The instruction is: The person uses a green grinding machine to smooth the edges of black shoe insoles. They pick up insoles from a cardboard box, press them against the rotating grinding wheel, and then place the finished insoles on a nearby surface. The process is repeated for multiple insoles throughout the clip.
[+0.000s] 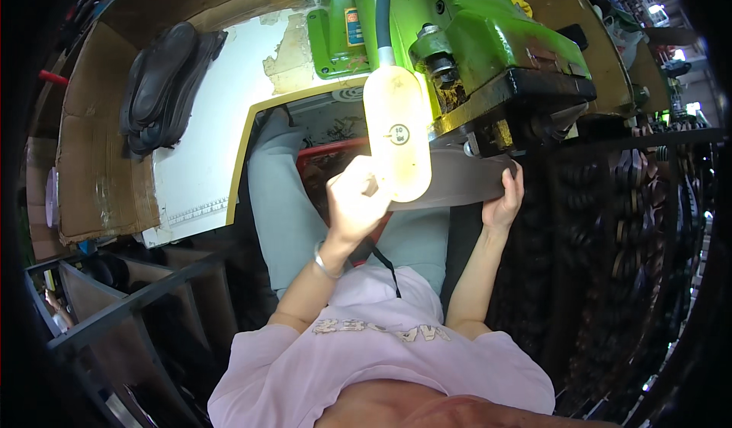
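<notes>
A grey-brown shoe sole (463, 180) spans the space between my two hands, under the head of a green machine (496, 27). My right hand (505, 195) is closed on its right end, thumb and fingers pinching the edge. At the other end my left hand (355, 199) is closed, fingers curled. A bright lamp (398, 134) on a bendable arm hangs over that end and hides how the left fingers meet the sole. The sole's far edge lies close to the machine's dark working head (526, 107).
A pile of dark shoe soles (162, 85) lies on the white tabletop (210, 134) at left, beside a cardboard box (107, 168). The tabletop has a yellow edge (242, 153). A compartmented rack (126, 306) stands lower left. Racks of several soles (629, 214) line the right side.
</notes>
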`<action>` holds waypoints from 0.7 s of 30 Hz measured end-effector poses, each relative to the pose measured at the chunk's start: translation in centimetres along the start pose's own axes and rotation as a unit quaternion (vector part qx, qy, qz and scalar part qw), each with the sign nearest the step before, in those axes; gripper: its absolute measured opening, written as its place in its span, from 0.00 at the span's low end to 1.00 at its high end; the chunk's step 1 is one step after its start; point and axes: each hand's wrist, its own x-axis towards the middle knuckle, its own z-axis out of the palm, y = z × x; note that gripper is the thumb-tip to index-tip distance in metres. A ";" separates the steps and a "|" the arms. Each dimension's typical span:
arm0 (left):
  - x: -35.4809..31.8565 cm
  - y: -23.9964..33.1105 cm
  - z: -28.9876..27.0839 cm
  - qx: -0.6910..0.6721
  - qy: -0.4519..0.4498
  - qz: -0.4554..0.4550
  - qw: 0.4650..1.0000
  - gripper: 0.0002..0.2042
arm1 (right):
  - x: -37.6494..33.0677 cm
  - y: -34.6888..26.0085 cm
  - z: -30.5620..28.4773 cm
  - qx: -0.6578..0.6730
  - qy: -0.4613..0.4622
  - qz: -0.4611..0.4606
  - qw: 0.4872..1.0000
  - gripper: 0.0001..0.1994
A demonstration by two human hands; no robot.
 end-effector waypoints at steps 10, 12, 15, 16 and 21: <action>-0.9 1.1 -1.6 -0.197 0.040 -0.131 0.971 0.02 | 0.9 -3.2 5.3 -0.037 -0.003 0.042 0.998 0.09; -1.0 1.1 -2.6 -0.198 0.048 -0.146 0.968 0.02 | 1.0 -2.0 5.3 -0.024 -0.032 0.064 0.997 0.09; -1.0 0.5 -4.5 -0.199 0.053 -0.191 0.960 0.02 | 0.6 -1.1 6.6 -0.015 -0.061 0.079 0.995 0.09; -1.0 0.4 -5.1 -0.203 0.058 -0.210 0.955 0.03 | 0.4 -1.0 7.3 -0.009 -0.071 0.080 0.994 0.10; -1.2 -0.2 -7.5 -0.139 0.013 -0.204 0.969 0.04 | -0.7 -0.9 9.1 -0.011 -0.097 0.058 0.994 0.11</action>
